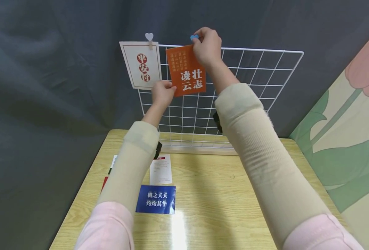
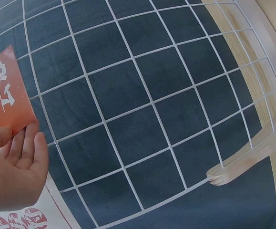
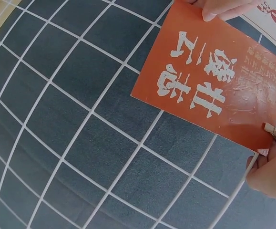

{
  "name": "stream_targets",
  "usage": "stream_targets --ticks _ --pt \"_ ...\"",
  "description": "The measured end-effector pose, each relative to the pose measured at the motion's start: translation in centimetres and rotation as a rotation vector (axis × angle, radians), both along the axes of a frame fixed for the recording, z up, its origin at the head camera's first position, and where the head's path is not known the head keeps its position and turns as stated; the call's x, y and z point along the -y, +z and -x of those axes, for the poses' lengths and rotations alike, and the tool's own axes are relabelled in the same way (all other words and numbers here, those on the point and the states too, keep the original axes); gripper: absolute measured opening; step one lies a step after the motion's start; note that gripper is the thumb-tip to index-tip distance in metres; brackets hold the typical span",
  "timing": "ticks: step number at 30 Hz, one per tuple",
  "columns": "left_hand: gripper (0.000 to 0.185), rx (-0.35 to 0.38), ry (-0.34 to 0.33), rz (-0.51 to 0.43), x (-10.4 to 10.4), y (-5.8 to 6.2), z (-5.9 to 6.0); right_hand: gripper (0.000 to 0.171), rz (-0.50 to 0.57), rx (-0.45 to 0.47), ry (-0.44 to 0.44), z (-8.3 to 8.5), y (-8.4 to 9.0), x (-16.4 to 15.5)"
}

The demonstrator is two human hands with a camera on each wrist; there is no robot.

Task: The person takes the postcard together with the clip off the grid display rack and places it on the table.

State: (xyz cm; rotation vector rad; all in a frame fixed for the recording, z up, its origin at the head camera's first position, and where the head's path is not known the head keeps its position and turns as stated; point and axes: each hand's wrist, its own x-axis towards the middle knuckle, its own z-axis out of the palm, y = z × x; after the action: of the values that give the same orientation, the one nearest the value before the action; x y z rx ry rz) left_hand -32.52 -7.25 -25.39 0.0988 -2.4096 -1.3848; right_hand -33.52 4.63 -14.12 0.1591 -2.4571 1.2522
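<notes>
Orange card point(image 1: 186, 70): held against the white wire grid point(image 1: 250, 86) near its top left corner, just beside a white card point(image 1: 140, 65) clipped at that corner. Left hand point(image 1: 162, 93) pinches the orange card's lower left corner; right hand point(image 1: 207, 47) pinches a blue heart clip point(image 1: 194, 36) at its top edge. Blue card point(image 1: 156, 199) lies near the table's point(image 1: 219, 208) left edge.

Orange card point(image 1: 186, 71) with white characters, clipped by a little blue heart peg point(image 1: 194, 36). Next to it a white card point(image 1: 140, 65) with a thin red border and red characters, under a pale white heart peg point(image 1: 149, 36). The grid panel point(image 1: 250, 83) is white wire against a dark grey-blue backdrop point(image 1: 47, 69). Light wood-grain table point(image 1: 222, 198), with a blue card point(image 1: 156, 199) with white lettering on it.
</notes>
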Motion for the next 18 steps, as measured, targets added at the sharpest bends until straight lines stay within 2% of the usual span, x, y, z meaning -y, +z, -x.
stream_targets --ticks 2,8,10,13,18 --pt "0.018 0.0 -0.007 -0.01 0.0 0.0 -0.1 0.021 0.013 -0.001 -0.002 1.6 -0.5 -0.2" --pt "0.018 0.011 -0.046 -0.08 0.2 0.0 -0.3 0.016 0.067 -0.009 0.013 8.6 -2.8 -1.0" --pt "0.019 0.022 -0.055 -0.1 0.3 0.0 -0.3 0.014 0.086 -0.01 0.02 10.1 -3.3 -1.2" --pt "0.02 0.039 -0.063 -0.11 0.4 0.0 -0.4 0.012 0.122 -0.004 0.031 11.0 -3.7 -1.3" --pt "0.02 0.043 -0.079 -0.127 0.6 -0.1 -0.3 0.012 0.143 0.001 0.029 10.7 -3.8 -1.2"
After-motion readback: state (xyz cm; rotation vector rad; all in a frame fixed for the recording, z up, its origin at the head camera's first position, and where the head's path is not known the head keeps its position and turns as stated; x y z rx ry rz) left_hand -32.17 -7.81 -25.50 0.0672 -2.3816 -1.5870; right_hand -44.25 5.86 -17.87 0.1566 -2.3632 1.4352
